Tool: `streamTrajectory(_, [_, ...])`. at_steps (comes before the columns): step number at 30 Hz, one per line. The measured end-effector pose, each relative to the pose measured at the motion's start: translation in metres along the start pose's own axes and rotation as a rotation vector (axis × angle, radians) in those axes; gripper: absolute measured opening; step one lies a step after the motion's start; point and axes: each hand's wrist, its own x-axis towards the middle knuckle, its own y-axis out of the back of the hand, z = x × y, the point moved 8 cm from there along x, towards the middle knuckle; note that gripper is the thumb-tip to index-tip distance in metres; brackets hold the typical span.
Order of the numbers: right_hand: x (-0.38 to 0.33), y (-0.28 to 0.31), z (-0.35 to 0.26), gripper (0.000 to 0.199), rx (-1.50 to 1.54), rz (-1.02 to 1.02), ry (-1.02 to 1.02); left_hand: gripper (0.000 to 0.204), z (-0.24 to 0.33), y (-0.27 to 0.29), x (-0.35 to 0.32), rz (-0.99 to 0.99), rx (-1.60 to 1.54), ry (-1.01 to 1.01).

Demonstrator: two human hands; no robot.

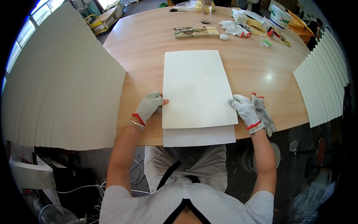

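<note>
A white rectangular board (195,87) lies flat in front of me, and a second white sheet (199,137) sticks out from under its near edge, past the table's rim. My left hand (151,104), in a white glove with a red cuff and a bare thumb tip, is closed on the board's left edge, thumb on top. Opposite it, my right hand (244,107), gloved too, grips the right edge; its fingers under the board are hidden. A loose greyish glove (263,114) with a red cuff lies beside my right wrist.
Tall stacks of white boards stand at the left (67,86) and right (322,80) of the wooden table (141,48). Farther back are a flat printed box (196,32), a glass (206,13), more gloves (235,28), tape (274,34), scissors (178,10) and a white bucket (279,16).
</note>
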Motion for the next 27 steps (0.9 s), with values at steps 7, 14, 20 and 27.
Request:
streamTrajectory(7, [0.000,-0.005,-0.009,0.032,-0.083,0.015,0.019,0.034,-0.004,0.010,-0.003,0.080,0.175,0.017])
streamTrajectory(14, [0.000,0.001,0.001,0.032,-0.101,0.031,0.044,0.049,0.005,0.012,-0.052,0.406,0.684,-0.329])
streamTrajectory(20, [-0.004,-0.005,-0.019,0.035,-0.268,0.054,-0.064,0.070,-0.011,-0.032,-0.126,0.301,0.985,-0.470])
streamTrajectory(27, [-0.003,0.003,-0.007,0.041,-0.316,0.044,0.016,0.077,-0.020,-0.033,-0.121,0.279,0.877,-0.375])
